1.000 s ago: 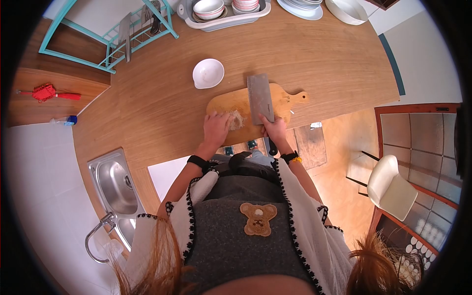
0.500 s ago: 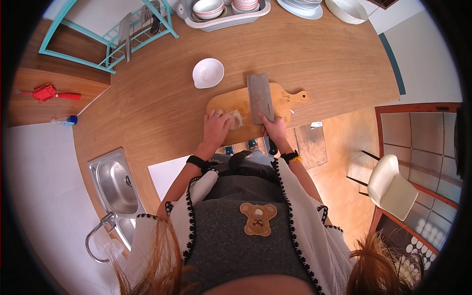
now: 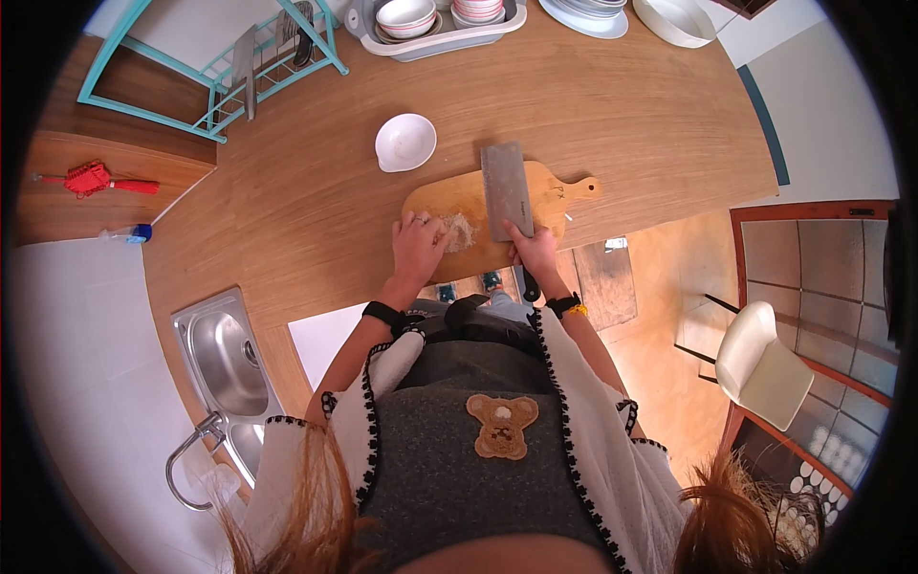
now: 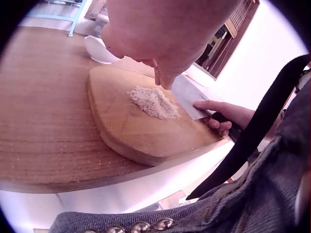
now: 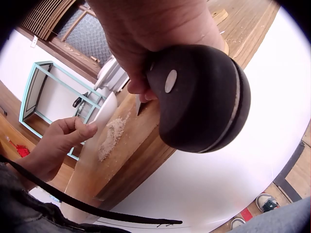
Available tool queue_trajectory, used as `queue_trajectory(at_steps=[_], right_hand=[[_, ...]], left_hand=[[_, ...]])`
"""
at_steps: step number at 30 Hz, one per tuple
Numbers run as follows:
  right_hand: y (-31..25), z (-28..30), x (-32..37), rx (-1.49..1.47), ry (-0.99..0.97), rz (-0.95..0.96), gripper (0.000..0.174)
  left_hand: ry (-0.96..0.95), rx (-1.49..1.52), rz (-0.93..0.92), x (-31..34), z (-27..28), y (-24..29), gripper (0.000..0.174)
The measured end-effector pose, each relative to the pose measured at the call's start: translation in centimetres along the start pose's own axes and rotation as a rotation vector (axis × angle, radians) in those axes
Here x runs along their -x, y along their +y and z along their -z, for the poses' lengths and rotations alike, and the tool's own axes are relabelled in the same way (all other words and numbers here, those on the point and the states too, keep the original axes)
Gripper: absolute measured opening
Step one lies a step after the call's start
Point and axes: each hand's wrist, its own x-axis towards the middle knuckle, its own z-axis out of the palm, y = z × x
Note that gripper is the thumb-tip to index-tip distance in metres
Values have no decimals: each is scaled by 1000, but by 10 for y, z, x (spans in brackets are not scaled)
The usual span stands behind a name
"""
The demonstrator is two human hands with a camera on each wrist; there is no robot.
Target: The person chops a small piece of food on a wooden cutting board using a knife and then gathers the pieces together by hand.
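A cleaver (image 3: 506, 191) lies over the wooden cutting board (image 3: 550, 191), its broad blade pointing away from the body. My right hand (image 3: 535, 251) grips its black handle (image 5: 199, 99), with the thumb on the lower part of the blade. Left of the blade sits a small heap of pale, finely chopped bits (image 4: 154, 102). Beside that heap, my left hand (image 3: 418, 251) hovers over the board's left end with loosely bent fingers and nothing visible in them. A white bowl (image 3: 405, 143) stands on the counter just beyond the board.
A turquoise rack (image 3: 206, 115) holding another knife stands back left. At the back are a grey basin (image 3: 449, 43) of bowls, stacked plates (image 3: 612, 31) and a white round dish (image 3: 674, 24). A steel sink (image 3: 225, 354) is at left, a cream chair (image 3: 765, 368) at right.
My left hand has drawn slightly left, its fingertips moving away from the heap. The right hand and the cleaver have stayed in place.
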Motion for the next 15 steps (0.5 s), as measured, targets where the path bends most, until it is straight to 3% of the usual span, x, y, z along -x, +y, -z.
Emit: queue_trajectory(at_steps=[9,15], right_hand=[[0,0,0,10,0,-7,36],[-1,0,1,9,2,-11,36]], left_hand=[[74,-41,-38,5,-8,-6,26],[-96,-372,-85,7,-5,-6,35]])
